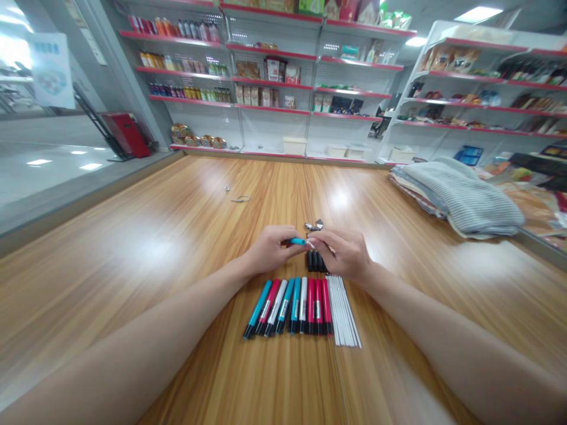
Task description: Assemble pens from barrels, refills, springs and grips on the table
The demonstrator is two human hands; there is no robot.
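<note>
My left hand (271, 248) is closed round a blue pen barrel (298, 241), whose end points to the right. Between the thumb and fingertips of my right hand (346, 252) is a small whitish, shiny piece (310, 245), close to that end; its kind is too small to make out. Under the hands lie several black pen parts (315, 261), partly hidden by the right hand. Shiny metal pieces (314, 225) sit just beyond. Nearer to me, blue, red and white pens (294, 307) are lined up, with thin white sticks like refills (343, 313) at their right.
On the wooden table (186, 342), a thin looped piece (240, 199) and a tiny shiny object (227, 189) lie farther back. Folded striped cloth (460, 195) is at the right, beside plastic bags (535, 206). Stocked shelves (270, 82) stand behind the table.
</note>
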